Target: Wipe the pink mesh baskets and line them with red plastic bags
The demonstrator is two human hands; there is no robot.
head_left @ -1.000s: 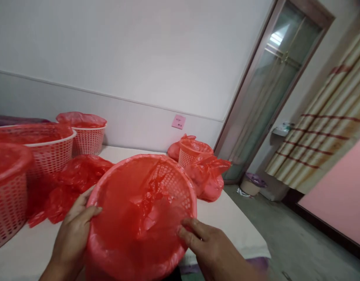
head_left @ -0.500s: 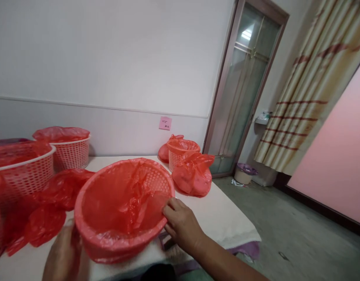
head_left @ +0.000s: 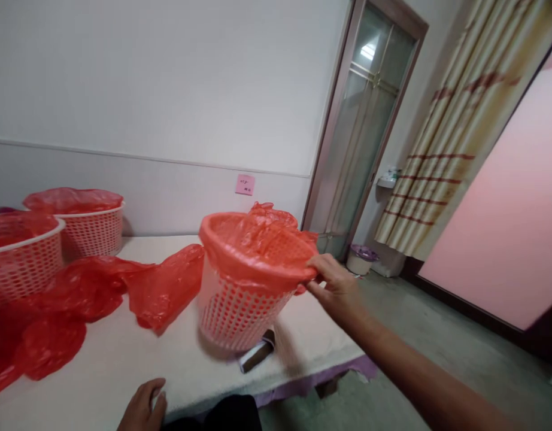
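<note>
A pinkish-white plastic basket, lined with a red plastic bag folded over its rim, stands tilted on the white-covered surface. My right hand pinches its rim and the bag's edge at the right side. My left hand is low at the front edge, apart from the basket, with thumb and fingers slightly spread and nothing in it. Against the basket's foot lies a small dark brown and white object whose kind I cannot make out. Crumpled red bags lie left of the basket.
Two more lined baskets, a back one and a nearer one, stand at left. Red plastic shows behind the held basket. A pink note is on the wall. A lined bin stands on the floor by the glass door.
The basket has moved right and back and turned more upright, with my right hand still on its rim. My left hand has come off its left side and dropped toward the front edge.
</note>
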